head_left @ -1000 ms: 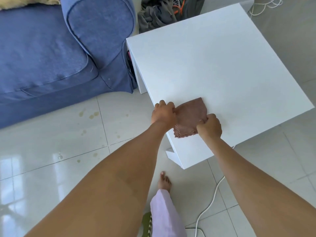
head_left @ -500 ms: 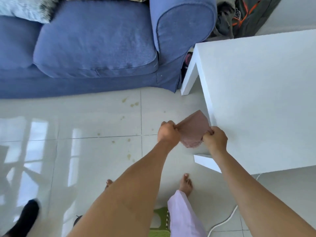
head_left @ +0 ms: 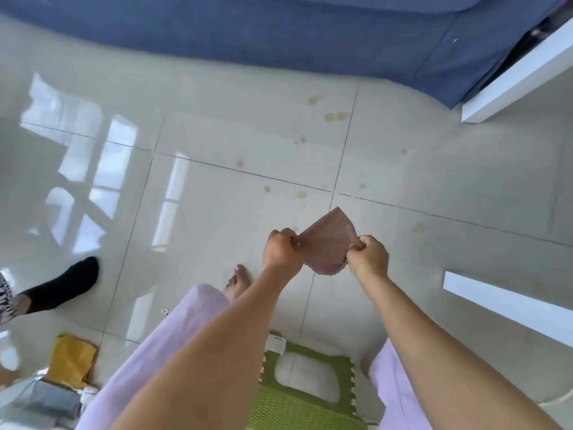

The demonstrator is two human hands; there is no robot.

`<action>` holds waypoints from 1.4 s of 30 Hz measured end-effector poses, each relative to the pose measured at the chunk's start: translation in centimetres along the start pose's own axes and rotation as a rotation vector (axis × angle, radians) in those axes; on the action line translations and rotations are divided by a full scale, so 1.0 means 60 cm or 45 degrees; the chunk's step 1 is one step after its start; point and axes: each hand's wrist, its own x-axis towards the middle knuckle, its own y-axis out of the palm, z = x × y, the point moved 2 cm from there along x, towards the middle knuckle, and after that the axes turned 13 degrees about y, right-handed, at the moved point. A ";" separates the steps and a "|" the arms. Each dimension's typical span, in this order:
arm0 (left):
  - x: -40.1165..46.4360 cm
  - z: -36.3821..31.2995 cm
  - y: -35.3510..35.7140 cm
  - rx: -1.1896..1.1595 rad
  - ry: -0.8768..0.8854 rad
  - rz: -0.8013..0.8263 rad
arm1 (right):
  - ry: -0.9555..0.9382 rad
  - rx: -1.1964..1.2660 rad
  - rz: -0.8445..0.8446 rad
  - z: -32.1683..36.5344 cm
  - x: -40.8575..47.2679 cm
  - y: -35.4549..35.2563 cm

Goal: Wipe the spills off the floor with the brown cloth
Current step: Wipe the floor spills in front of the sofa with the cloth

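The folded brown cloth (head_left: 329,240) hangs in the air above the tiled floor, stretched between both hands. My left hand (head_left: 281,250) pinches its left edge and my right hand (head_left: 369,255) pinches its right edge. Several yellowish spill spots dot the pale tiles ahead of the cloth: a pair (head_left: 335,116) near the sofa, one (head_left: 301,194) just beyond the cloth, and one (head_left: 417,227) to its right.
A blue sofa (head_left: 279,35) runs along the top. White table legs (head_left: 521,72) stand at the right. Another person's black-socked foot (head_left: 66,282) is at the left, a yellow cloth (head_left: 73,360) lower left, a green mat (head_left: 305,395) under me.
Both hands have carried the brown cloth off the white table and out over the floor. My view has swung left and down toward the spill spots.
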 end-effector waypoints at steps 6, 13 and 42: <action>0.117 0.165 0.133 0.055 -0.066 -0.022 | 0.068 0.000 0.068 -0.101 0.135 0.169; 0.237 0.284 0.164 0.297 0.213 -0.337 | -0.922 -0.671 -0.517 -0.172 0.235 0.256; 0.417 0.434 0.040 0.368 -0.145 -0.789 | -1.050 -1.056 -0.350 0.473 0.424 0.475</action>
